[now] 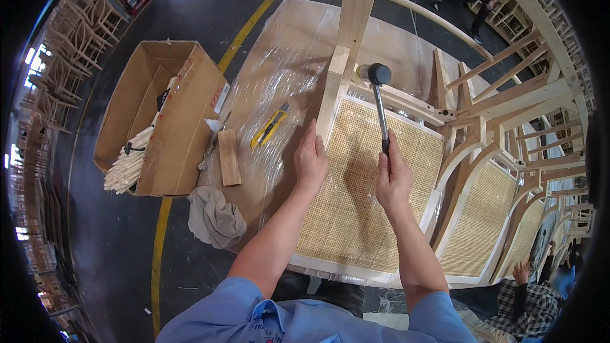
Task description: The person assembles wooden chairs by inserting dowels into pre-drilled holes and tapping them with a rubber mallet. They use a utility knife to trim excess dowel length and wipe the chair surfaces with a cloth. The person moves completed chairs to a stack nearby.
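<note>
Cardboard box (pixel 159 114) at left w/ pale sticks, contents partly hidden. Wood block (pixel 229 156), yellow utility knife (pixel 269 125) on plastic-wrapped table (pixel 286 44). Left hand (pixel 310 160) lies flat, fingers together, on cane chair seat (pixel 362 190) edge. Right hand (pixel 392 179) fisted round rubber mallet (pixel 380 98) handle; head touching or above frame, can't tell. More chairs (pixel 502 197) right, cut off.

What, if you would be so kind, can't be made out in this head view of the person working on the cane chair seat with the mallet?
- Right hand: its grip hides the mallet handle's end.
- Left hand: lies on the cane seat edge; whatever is under the palm is hidden.
- Cardboard box: its wall hides part of the pale sticks inside.
- Second person, lower right: cut off by the picture's rim.
- Stacked chairs, far left: too small and bent to count.
</note>
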{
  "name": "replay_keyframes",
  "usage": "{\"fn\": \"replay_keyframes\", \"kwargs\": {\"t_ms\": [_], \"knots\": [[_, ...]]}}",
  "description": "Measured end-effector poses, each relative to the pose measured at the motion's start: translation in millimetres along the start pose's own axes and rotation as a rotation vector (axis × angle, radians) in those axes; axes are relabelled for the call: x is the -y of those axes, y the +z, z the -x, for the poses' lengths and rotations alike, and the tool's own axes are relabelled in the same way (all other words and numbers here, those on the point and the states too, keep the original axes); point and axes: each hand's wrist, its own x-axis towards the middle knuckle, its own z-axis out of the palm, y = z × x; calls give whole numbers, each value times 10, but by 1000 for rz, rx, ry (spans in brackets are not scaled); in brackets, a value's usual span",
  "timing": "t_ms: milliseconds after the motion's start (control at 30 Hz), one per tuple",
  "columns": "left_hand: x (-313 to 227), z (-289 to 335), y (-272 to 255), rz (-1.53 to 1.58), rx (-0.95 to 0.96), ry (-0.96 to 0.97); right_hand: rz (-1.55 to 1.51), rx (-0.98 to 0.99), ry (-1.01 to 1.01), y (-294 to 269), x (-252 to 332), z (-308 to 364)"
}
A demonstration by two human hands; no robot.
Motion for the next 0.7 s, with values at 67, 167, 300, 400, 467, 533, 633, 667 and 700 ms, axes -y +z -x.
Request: {"fn": "replay_keyframes", "kwargs": {"t_ms": [67,167,300,400,467,533,633,667,700], "knots": [[-24,32,39,14,-7,9,46,6,-41,68,-136,34],[-63,-11,2,22,-5,-38,103,152,98,9,-145,-76],[-22,-57,-18,14,-31,-28,-33,-89,-56,152,-122,-3],[22,-11,-12,76,-13,-31,68,141,78,65,-199,-132],[39,-17,-18,61,-44,-7,-26,31,68,99,-105,-97],[60,35,1,54,-43,-10,-78,-114,-18,139,-63,-15],[41,-48,28,57,-31,-9,117,140,48,57,-144,-187],[27,-49,32,60,-26,-5,78,106,81,14,-154,-184],[55,-15,6,54,-22,-21,35,92,118,-17,-77,-124]]}}
